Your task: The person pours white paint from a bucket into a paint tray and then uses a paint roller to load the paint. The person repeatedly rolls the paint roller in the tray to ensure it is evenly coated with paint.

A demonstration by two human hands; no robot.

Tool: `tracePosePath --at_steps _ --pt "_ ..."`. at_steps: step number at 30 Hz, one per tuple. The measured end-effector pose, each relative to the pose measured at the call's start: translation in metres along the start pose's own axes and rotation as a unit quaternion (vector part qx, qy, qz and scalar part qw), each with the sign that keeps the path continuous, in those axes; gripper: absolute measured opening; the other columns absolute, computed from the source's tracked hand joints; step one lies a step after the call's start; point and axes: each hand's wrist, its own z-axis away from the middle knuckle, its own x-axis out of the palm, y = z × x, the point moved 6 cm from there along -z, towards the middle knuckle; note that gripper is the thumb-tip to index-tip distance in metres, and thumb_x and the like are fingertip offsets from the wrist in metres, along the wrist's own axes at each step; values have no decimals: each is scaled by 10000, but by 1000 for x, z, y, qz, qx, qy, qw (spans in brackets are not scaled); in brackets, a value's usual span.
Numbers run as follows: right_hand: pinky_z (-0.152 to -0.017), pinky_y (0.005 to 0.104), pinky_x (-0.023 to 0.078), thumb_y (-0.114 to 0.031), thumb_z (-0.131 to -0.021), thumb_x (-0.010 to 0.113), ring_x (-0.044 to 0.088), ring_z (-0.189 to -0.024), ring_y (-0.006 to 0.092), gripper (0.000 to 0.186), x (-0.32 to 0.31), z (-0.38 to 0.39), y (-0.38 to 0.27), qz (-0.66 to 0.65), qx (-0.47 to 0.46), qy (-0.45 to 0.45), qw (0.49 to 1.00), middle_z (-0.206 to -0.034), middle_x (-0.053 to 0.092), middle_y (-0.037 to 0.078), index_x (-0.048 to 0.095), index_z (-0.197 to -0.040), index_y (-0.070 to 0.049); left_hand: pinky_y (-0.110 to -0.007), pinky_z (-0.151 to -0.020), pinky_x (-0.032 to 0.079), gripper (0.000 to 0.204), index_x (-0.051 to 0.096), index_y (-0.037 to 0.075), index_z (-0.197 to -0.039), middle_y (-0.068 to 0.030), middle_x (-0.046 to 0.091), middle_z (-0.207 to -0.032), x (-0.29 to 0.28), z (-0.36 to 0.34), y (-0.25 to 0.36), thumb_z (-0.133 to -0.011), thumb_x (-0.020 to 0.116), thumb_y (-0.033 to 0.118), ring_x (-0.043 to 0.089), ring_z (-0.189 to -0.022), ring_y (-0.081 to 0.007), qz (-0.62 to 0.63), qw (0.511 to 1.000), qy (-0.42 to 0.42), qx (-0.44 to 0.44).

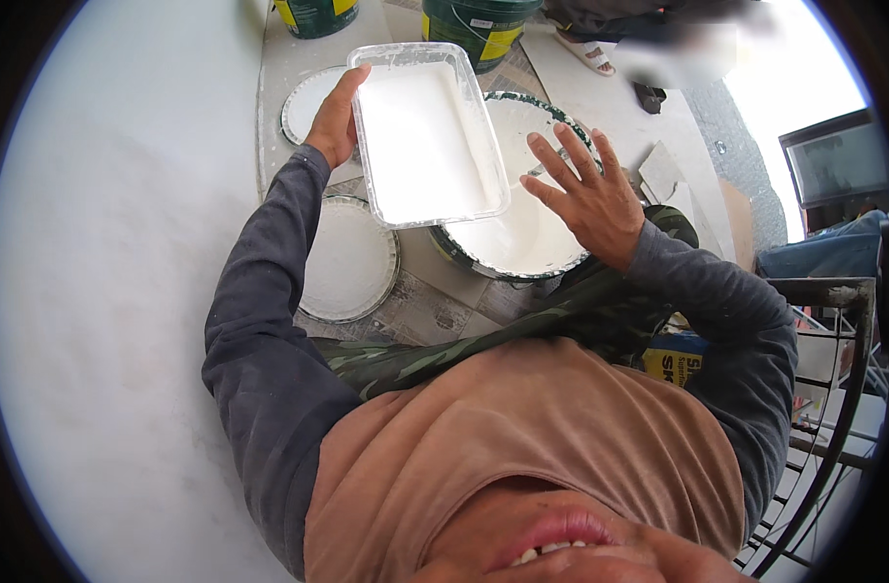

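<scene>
My left hand (338, 121) grips the left rim of a clear rectangular plastic tub (479, 117). White paint-like liquid (415, 146) fills much of the tub. It is held over the left part of a large round bucket (508, 121) with a green, paint-smeared rim and white stuff inside. My right hand (598, 204) hovers above the bucket's right side, fingers spread and holding nothing. Behind those fingers is a small greyish thing that I cannot make out. The tub's right side has no hand on it.
Two round white lids, one near (349, 257) and one farther off (308, 105), lie at left. Green-and-yellow buckets (478, 27) stand at the back. Beyond them shows another person's sandalled foot (592, 56). A white wall (124, 291) runs along the left; a dark metal frame (853, 340) stands right.
</scene>
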Motion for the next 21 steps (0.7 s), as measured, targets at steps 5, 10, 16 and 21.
tracePosePath --at_steps 5,10,16,21 --pt "-1137 621 193 -533 -767 718 174 -1446 413 870 2 45 -56 -187 28 -84 978 -1530 272 207 440 -1404 -10 -338 -917 518 742 452 39 -1363 -154 585 -1234 -7 -6 -9 -851 627 547 614 -1098 -235 4 1000 -18 19" --pt "-1133 623 205 -470 -793 715 164 -1445 419 812 7 62 -84 -188 21 -136 972 -1533 277 192 439 -1412 -22 -342 -881 529 664 486 49 -1311 -135 595 -1194 -8 2 -8 -894 574 558 622 -1055 -216 15 999 -36 -5" --pt "-1113 620 241 -468 -800 711 208 -1424 417 704 4 64 -63 -191 52 -156 968 -1491 331 187 532 -1331 -42 -346 -897 524 690 479 31 -1326 -161 595 -1201 -1 10 -10 -873 584 541 620 -1070 -247 90 995 -28 -12" --pt "-1108 626 250 -519 -797 688 214 -1421 422 667 -10 59 -63 -206 45 -178 961 -1489 334 188 583 -1300 -94 -351 -839 530 582 539 27 -1220 -154 614 -1123 -2 12 -14 -897 526 511 628 -986 -243 144 989 9 -5"
